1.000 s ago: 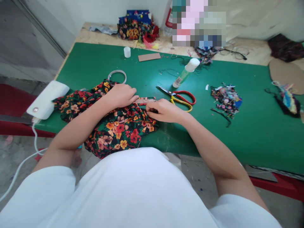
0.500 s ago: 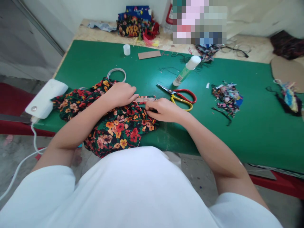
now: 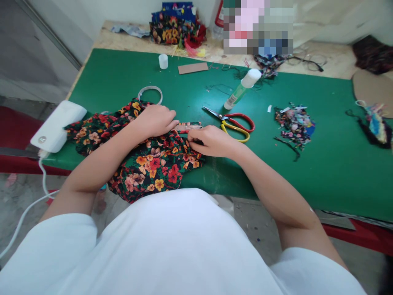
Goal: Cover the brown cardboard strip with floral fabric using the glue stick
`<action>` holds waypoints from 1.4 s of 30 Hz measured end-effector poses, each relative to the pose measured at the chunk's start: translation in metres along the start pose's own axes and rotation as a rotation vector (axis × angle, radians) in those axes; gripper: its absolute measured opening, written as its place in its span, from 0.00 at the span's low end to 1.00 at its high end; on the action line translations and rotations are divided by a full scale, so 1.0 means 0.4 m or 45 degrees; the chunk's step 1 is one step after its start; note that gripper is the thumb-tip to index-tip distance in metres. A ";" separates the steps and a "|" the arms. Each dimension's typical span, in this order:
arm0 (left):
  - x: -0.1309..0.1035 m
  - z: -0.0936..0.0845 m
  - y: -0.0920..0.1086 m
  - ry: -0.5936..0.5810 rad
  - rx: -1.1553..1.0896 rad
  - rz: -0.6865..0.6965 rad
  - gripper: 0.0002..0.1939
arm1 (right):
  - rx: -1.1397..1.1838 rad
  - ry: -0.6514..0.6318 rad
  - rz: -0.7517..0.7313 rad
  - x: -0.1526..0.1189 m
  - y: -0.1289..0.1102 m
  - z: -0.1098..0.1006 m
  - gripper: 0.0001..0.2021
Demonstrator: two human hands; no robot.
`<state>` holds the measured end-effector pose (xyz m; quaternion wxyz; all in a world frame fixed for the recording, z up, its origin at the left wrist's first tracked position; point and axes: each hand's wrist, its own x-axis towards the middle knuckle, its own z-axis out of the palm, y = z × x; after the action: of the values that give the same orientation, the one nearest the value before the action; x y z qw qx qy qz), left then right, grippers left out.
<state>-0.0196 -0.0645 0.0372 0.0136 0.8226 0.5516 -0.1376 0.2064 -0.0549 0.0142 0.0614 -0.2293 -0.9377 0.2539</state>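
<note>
Dark floral fabric [image 3: 153, 166] with red, orange and pink flowers lies bunched at the table's front edge and hangs over it. My left hand [image 3: 159, 120] is closed on its upper part, the fingertips beside a narrow tan strip [image 3: 181, 128] edged with the same print. At the strip's right end my right hand [image 3: 206, 140] pinches the fabric's edge between thumb and fingers. Scissors [image 3: 235, 123] with one red and one yellow handle lie just right of that hand. Behind them stands a tilted glue stick [image 3: 242, 89] with a white cap.
On the green table [image 3: 116, 73] are a white device [image 3: 58, 126] with a cord, a ring [image 3: 150, 95], a white cap [image 3: 163, 61], a cardboard strip [image 3: 193, 68] and a scrap pile [image 3: 294, 125]. Folded fabrics [image 3: 173, 28] and glasses [image 3: 307, 63] sit at the back.
The view has shifted very slightly. Both hands keep nearly the same places and holds on the floral fabric.
</note>
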 end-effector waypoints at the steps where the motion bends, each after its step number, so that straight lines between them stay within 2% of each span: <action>1: 0.000 0.000 0.000 0.001 0.000 -0.001 0.28 | -0.001 -0.002 0.000 0.000 0.000 0.000 0.06; 42: -0.004 -0.009 0.006 -0.015 0.026 -0.003 0.26 | -0.065 -0.050 0.054 0.002 -0.008 0.000 0.07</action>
<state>-0.0170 -0.0662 0.0409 0.0082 0.8212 0.5511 -0.1482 0.2043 -0.0571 0.0159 0.0317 -0.2454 -0.9398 0.2355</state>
